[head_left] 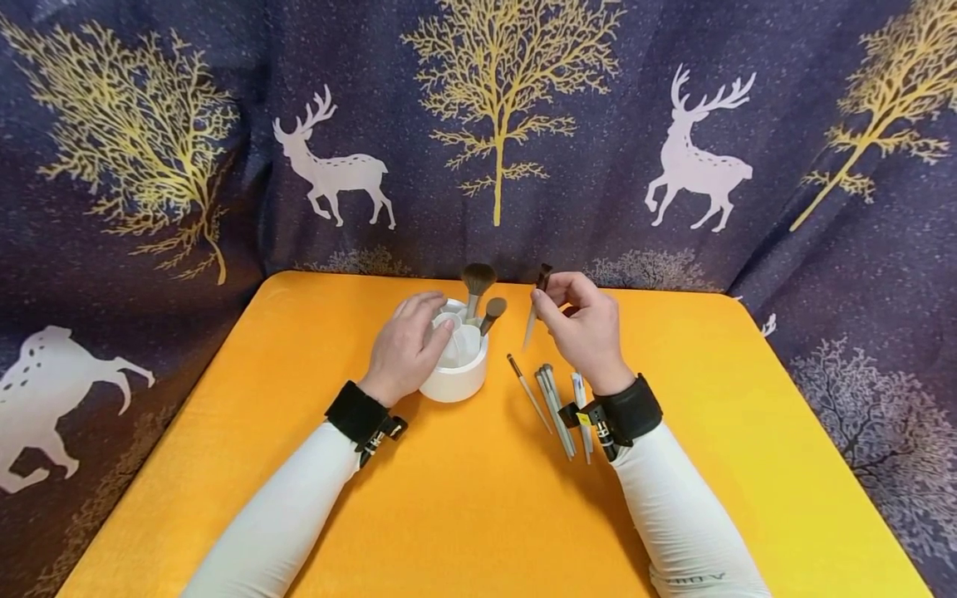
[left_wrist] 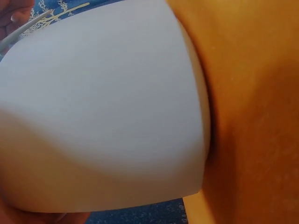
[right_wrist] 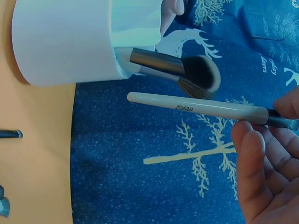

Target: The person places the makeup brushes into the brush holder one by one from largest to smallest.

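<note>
My left hand [head_left: 406, 342] grips a white round brush holder [head_left: 453, 385] at its left side, thumb over the rim and fingers round the far side. Inside, the holder is divided into compartments. A large fluffy makeup brush [head_left: 478, 280] and a smaller makeup brush [head_left: 493, 311] stand in it, bristles up. To the right of the holder, my right hand [head_left: 591, 328] pinches another makeup brush [right_wrist: 201, 105] near its dark ferrule, above the table. Its pale handle points down with the tip toward the holder; the bristles are up. The holder's white wall [left_wrist: 103, 102] fills most of the left wrist view.
On the orange-covered table [head_left: 449, 498] lie a thin single brush [head_left: 529, 394], a bunch of grey-handled brushes [head_left: 556, 411] and more pale brushes [head_left: 581, 415] partly hidden by the right wrist strap. A dark curtain [head_left: 516, 241] with deer and trees hangs behind the table.
</note>
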Motion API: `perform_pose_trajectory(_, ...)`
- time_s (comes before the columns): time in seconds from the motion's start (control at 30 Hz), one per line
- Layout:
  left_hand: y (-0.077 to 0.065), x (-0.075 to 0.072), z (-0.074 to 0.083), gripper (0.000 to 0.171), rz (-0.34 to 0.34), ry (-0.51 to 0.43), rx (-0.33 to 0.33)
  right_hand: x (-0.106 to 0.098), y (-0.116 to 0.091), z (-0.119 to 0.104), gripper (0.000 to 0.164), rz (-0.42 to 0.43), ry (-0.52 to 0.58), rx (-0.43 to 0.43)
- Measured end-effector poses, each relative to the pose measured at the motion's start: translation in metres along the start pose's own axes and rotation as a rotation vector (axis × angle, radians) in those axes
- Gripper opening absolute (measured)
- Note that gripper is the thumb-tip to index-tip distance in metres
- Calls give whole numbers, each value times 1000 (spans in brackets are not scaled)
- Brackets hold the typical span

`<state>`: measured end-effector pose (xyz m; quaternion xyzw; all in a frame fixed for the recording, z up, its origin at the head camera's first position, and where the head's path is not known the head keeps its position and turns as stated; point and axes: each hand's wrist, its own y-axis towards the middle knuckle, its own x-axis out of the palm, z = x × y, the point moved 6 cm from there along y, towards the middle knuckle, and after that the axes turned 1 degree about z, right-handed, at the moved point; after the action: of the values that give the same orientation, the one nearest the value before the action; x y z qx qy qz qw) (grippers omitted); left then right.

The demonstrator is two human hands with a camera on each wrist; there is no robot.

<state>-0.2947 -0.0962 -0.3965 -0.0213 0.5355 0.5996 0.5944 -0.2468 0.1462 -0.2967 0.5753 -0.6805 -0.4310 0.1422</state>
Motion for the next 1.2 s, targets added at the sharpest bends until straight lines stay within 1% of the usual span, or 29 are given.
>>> perform_pose_trajectory(0.47, -3, 4, 0, 55, 28, 22, -5, 12, -4, -5, 12, -5, 106, -27)
perform_pose_trajectory(0.57, -3, 5, 1, 56, 31, 27, -7, 15, -5, -7, 12, -5, 137, -19)
perform_pose_trajectory(0.7, -3, 5, 1, 57, 33, 26, -3, 19, -8, -6, 12, -8, 199, 15)
perform_pose_trajectory(0.83, -2, 6, 0, 56, 37, 28, 1, 29, -13, 15, 12, -26, 260, 59)
perform_pose_trajectory(0.93, -2, 6, 0, 56, 41, 28, 3, 36, -18, 30, 12, -46, 277, 78)
perform_pose_trajectory(1.2, -3, 6, 1, 56, 50, 25, 18, 46, -21, 29, 14, -85, 241, 65)
